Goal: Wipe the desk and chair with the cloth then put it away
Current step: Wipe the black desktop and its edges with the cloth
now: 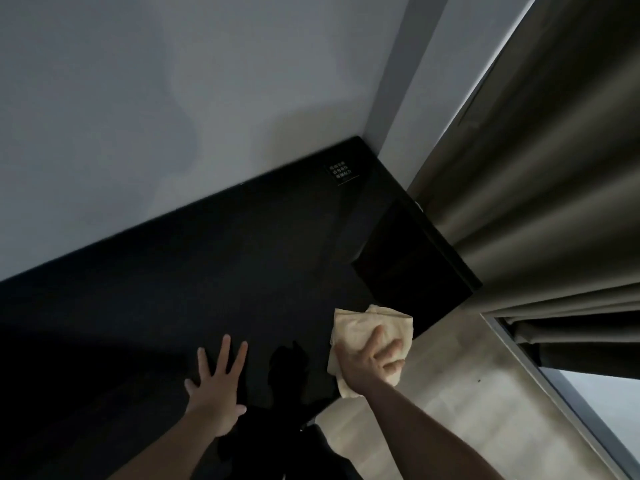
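Observation:
A black desk [194,278] runs along the pale wall and fills the middle of the head view. A cream cloth [353,327] lies on the desk near its front right edge. My right hand [372,362] lies on the cloth and presses it to the desk, fingers spread over it. My left hand [216,386] rests flat on the desk to the left of the cloth, fingers straight and apart. A dark shape, perhaps the chair [311,455], shows below the desk's front edge between my arms.
A black box [405,258] stands on the desk's right end, and a small black sign [341,173] sits in the far corner. Grey-brown curtains [540,168] hang at the right. Pale wood floor [450,393] lies beyond the desk edge.

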`<state>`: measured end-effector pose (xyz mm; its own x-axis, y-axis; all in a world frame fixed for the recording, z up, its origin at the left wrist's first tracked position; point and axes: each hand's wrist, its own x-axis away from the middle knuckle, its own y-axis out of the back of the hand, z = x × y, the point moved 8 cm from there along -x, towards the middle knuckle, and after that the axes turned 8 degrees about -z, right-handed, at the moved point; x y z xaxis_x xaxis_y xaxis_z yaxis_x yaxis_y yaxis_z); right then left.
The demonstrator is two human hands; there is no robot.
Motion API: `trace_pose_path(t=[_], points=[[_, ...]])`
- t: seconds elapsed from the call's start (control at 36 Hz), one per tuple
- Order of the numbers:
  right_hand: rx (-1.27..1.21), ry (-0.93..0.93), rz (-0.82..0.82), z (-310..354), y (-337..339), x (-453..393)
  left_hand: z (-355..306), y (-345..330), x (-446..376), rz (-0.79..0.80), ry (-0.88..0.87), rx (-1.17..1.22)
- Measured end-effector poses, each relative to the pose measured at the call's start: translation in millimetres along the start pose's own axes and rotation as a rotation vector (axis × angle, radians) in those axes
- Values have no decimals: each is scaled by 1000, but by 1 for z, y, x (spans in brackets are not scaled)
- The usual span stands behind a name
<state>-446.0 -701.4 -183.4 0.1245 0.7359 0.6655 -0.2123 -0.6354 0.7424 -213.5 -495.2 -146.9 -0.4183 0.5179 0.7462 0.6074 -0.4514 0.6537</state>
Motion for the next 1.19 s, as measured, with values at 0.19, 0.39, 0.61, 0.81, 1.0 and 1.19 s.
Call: trace_pose_path(t=[0.19, 0.39, 0.61, 0.81, 1.0, 1.19], points=[[-146, -15, -31, 6, 31, 8, -1, 6, -3, -53, 22, -17], [-117, -3, -56, 8, 44, -8, -8, 15, -8, -89, 57, -38], [-92, 29, 10, -4, 96, -64, -81, 38, -33, -155, -12, 9], [-34, 42, -88, -20, 157, -140, -187, 54, -65, -79, -52, 48], [5, 59, -175, -29, 209, -199, -239, 47, -80, -48, 112, 146], [-37, 38, -172, -27, 236, -236, -241, 47, -81, -64, 163, 152]])
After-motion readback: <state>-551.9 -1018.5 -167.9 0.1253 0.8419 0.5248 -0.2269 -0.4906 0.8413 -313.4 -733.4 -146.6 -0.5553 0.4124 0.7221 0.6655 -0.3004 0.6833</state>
